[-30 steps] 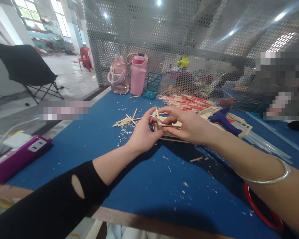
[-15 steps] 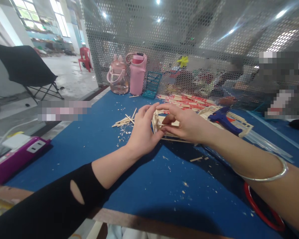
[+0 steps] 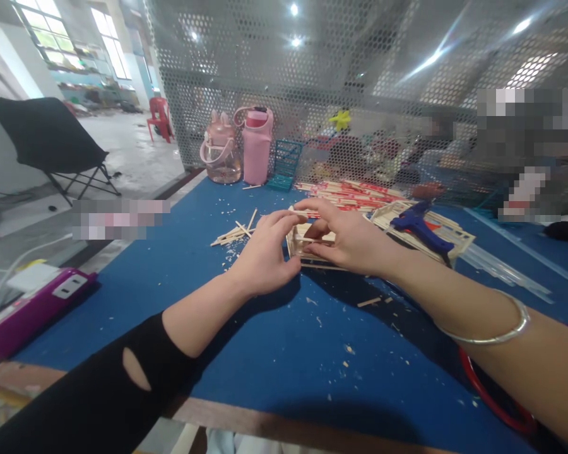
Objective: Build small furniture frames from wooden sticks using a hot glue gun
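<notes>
A small model made of thin wooden sticks [image 3: 294, 244] stands on the blue tabletop between my hands. My left hand [image 3: 267, 255] curves around its left end, fingers at the top and thumb low at the near side. From the right, my right hand [image 3: 348, 236] reaches in, its thumb and index finger bent around the frame and a thin stick across it. The fingers of my right hand hide much of the model. Loose short sticks [image 3: 236, 232] lie just left of my left hand.
Behind the model lie red-and-white wrapped sticks [image 3: 355, 194]. A blue glue gun [image 3: 423, 227] rests on another stick frame [image 3: 392, 214], near clear glue sticks [image 3: 506, 272]. Pink bottles [image 3: 257, 148] stand by the perforated metal screen [image 3: 274, 69]. A purple power strip [image 3: 42, 302] is at left.
My left thumb has moved left, away from my right fingertips, and the left hand has loosened slightly around the model. The view has shifted a little.
</notes>
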{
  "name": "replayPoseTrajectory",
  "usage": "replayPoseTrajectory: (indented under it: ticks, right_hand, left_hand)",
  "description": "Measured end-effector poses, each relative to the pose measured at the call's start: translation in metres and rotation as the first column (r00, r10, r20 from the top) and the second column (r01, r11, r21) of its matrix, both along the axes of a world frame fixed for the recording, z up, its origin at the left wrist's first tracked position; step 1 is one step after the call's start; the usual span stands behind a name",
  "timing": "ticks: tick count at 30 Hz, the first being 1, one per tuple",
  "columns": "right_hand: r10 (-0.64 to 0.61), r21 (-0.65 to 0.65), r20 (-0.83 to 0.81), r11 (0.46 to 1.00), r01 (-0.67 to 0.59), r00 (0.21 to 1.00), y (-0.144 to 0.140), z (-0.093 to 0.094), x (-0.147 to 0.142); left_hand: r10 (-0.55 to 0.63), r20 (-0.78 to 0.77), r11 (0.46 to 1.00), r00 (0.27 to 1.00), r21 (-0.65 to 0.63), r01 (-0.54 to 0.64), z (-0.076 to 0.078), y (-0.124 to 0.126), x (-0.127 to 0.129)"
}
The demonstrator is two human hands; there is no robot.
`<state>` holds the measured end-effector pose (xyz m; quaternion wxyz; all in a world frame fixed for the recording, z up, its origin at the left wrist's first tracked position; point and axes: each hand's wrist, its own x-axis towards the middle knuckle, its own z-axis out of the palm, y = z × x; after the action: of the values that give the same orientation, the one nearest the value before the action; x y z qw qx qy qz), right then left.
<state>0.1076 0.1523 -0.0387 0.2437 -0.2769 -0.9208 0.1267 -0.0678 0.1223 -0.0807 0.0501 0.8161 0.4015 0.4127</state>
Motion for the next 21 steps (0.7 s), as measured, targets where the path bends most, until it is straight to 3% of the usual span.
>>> replayPoseTrajectory:
  ticks: [9, 21]
  right_hand:
    - [-0.009, -0.01, 0.012, 1.0, 0.009, 1.0, -0.0007, 0.0011, 0.0008]
    - [-0.006, -0.005, 0.021, 1.0, 0.006, 1.0, -0.0022, 0.0036, 0.001]
  left_hand:
    - [0.023, 0.006, 1.0, 1.0, -0.004, -0.023, -0.0041, 0.0007, 0.0002]
    - [0.065, -0.049, 0.993, 0.997, 0.1, -0.059, -0.002, 0.0018, 0.0019]
